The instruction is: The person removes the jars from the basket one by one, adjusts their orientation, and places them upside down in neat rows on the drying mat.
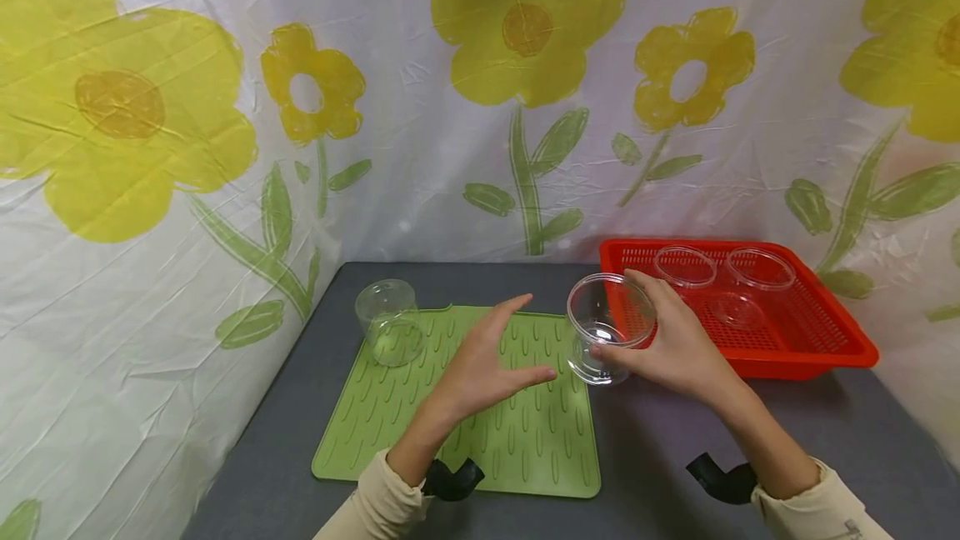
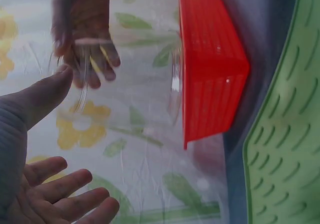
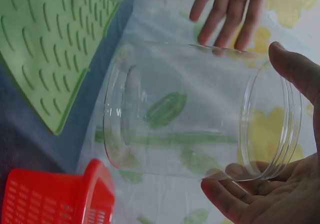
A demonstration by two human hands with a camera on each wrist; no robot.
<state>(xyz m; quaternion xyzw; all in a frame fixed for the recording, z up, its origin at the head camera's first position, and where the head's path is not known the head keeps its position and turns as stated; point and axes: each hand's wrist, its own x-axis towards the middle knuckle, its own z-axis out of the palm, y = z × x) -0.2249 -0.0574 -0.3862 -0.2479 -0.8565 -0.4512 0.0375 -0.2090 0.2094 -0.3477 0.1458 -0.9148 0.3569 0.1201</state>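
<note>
My right hand (image 1: 678,348) grips a clear jar (image 1: 592,357) by its upper part, with the thumb on the near side and the fingers around the far side. The jar is held up over the mat's right edge, mouth up and empty. In the right wrist view the transparent jar (image 3: 185,108) shows ridges near its mouth, with the thumb and fingers at that end. My left hand (image 1: 480,373) is apart from the jar to its left, holding nothing, its thumb and fingers spread toward it.
A green ridged mat (image 1: 457,440) lies on the dark grey table (image 1: 262,448). Another clear jar (image 1: 386,319) stands at the mat's back left corner. At the right, a red perforated basket (image 1: 855,348) holds two clear jars (image 1: 738,307). A flowered curtain (image 1: 405,165) hangs behind.
</note>
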